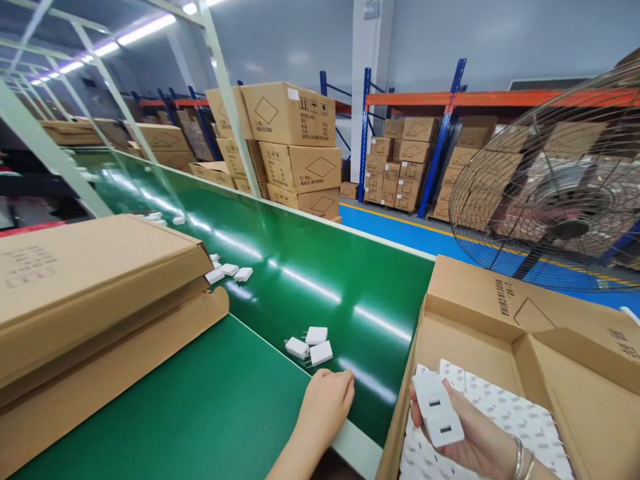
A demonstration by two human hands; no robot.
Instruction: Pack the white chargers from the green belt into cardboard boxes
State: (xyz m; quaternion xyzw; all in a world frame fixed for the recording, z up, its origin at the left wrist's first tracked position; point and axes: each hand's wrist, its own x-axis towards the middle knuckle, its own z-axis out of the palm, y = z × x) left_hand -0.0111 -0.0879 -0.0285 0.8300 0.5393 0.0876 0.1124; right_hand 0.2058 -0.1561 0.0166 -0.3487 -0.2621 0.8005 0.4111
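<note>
Right hand point(473, 427) is gripping two white chargers point(439, 408) above open box point(465, 333) at right

The person's left hand point(326, 401) is resting, mostly curled, at the green belt's point(360, 287) near edge; whether it is holding anything, one cannot tell. Three loose chargers point(321, 353) are lying just beyond it.

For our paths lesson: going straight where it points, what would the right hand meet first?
Probably the open carton's left wall, though depth is unclear and the right hand might pass above.

Glossy green belt point(360, 267): three white chargers point(321, 354) clustered, more farther along. Green worktop point(200, 407): cardboard carton point(105, 260).
</note>
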